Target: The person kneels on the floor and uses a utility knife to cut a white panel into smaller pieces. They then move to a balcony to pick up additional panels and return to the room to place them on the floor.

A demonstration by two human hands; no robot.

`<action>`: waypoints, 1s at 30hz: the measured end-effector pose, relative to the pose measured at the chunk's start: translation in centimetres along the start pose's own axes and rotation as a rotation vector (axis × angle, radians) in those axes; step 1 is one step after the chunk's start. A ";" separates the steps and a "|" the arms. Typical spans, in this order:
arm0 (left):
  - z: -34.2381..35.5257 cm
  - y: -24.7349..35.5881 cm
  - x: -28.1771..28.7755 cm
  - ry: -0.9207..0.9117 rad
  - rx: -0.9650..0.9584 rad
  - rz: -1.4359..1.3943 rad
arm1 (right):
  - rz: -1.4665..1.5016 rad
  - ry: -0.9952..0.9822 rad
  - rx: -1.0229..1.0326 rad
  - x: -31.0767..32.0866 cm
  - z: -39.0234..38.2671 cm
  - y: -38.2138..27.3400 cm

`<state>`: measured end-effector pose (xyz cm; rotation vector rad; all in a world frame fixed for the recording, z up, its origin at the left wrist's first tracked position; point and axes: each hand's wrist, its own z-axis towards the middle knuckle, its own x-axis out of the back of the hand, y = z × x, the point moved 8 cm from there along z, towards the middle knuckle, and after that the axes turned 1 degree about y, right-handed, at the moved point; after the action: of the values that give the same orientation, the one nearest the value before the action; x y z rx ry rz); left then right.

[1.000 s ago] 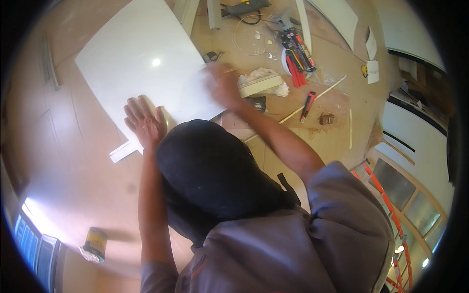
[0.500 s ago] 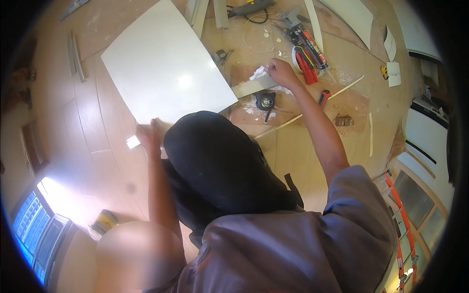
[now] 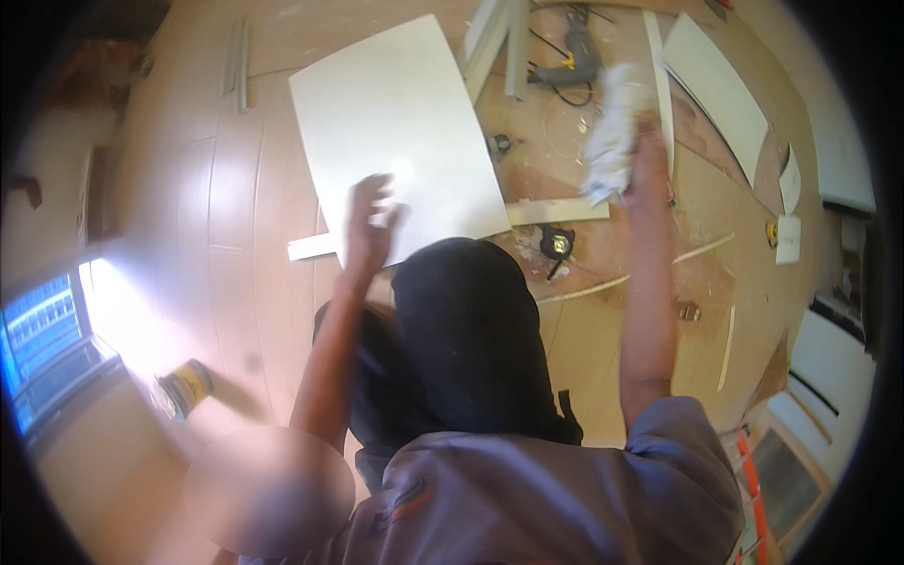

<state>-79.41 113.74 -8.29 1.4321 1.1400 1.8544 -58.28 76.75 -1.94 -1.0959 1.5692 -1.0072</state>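
Note:
A white rectangular panel lies before me, resting across a pale strip whose ends stick out on both sides. Over the panel's near left part is my left hand, holding nothing, its fingers apart and slightly curled. My right hand is raised to the right of the panel and closed on a crumpled white rag, which is smeared by motion. Between panel and right forearm lies a black tape measure.
A grey power tool with a cord lies at the far side. Pale lengths of trim and a curved white panel lie around it. A thin wooden strip runs near my knee. A yellow-labelled can stands at left.
My right hand has lifted the white rag off the floor and moved right. My left hand has left the panel's near corner and moved over its surface. The view has shifted.

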 end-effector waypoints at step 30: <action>11.8 -7.8 -8.9 -0.151 0.128 0.649 | -1.571 -0.401 0.436 -13.8 -6.6 22.7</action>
<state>-66.17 113.98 -18.57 2.1632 0.7791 2.0533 -66.74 96.64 -18.74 -2.0020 -0.1293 -1.7796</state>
